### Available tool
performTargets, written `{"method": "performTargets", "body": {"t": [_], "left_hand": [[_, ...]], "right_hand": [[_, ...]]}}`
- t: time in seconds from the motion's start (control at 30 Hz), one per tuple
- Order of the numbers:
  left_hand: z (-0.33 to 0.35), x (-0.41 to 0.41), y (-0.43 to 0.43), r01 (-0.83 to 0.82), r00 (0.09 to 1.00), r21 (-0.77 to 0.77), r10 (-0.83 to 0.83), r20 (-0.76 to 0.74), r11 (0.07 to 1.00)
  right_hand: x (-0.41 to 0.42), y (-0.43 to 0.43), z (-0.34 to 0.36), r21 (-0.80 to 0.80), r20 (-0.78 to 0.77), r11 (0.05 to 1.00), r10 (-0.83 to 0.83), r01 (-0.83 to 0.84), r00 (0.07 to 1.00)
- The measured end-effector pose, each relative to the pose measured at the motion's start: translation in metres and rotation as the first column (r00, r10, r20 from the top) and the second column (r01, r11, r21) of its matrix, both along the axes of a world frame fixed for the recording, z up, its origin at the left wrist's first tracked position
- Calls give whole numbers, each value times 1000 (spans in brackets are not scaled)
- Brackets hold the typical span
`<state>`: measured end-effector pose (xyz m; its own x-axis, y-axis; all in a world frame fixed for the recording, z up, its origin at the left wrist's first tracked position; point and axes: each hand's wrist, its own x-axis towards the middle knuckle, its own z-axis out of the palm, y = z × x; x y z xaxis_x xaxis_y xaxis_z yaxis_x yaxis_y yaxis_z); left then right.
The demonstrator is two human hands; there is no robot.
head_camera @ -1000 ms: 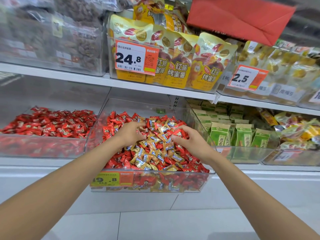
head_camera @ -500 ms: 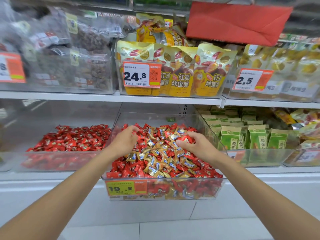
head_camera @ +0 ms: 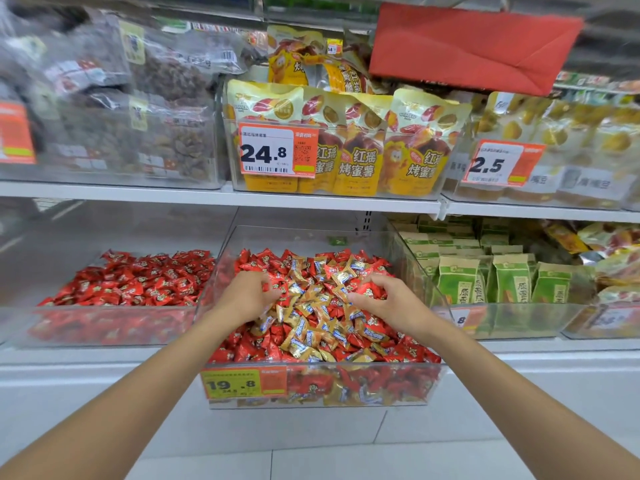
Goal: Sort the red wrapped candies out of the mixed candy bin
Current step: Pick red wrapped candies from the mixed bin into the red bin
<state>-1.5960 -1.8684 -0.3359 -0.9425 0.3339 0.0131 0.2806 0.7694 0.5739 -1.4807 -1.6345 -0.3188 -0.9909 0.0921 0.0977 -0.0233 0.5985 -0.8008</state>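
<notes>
Red wrapped candies (head_camera: 242, 351) lie mixed with gold-wrapped candies (head_camera: 304, 327) in the clear bin (head_camera: 318, 367) under both grips. The right grip (head_camera: 394, 301) is narrow, thumb and fingers pinching a red candy (head_camera: 367, 291). The left grip (head_camera: 246, 297) digs curled fingers into the heap; whether it holds anything cannot be told. Left of the left grip sits an all-red bin (head_camera: 138, 285); right of the right grip, green packets (head_camera: 457, 282).
</notes>
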Motion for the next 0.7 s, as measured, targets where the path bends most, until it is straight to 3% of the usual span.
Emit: {"method": "performTargets", "body": {"t": [0.1, 0.4, 0.53, 0.63, 0.7], "left_hand": [[13, 10, -2, 80, 994, 244, -94, 47, 966], [62, 26, -37, 109, 994, 479, -96, -52, 871], [65, 19, -49, 138, 990, 485, -108, -89, 864], [61, 6, -61, 91, 994, 532, -48, -95, 842], [56, -2, -69, 13, 999, 610, 16, -42, 792]], "right_hand": [[1, -2, 2, -13, -5, 1000, 5, -5, 1000], [-33, -32, 11, 7, -58, 1000, 5, -5, 998], [-57, -59, 15, -13, -50, 1000, 26, -27, 998], [-75, -75, 14, -58, -41, 997, 45, -47, 998], [-88, -82, 9, 4, -35, 998, 65, -65, 997]]}}
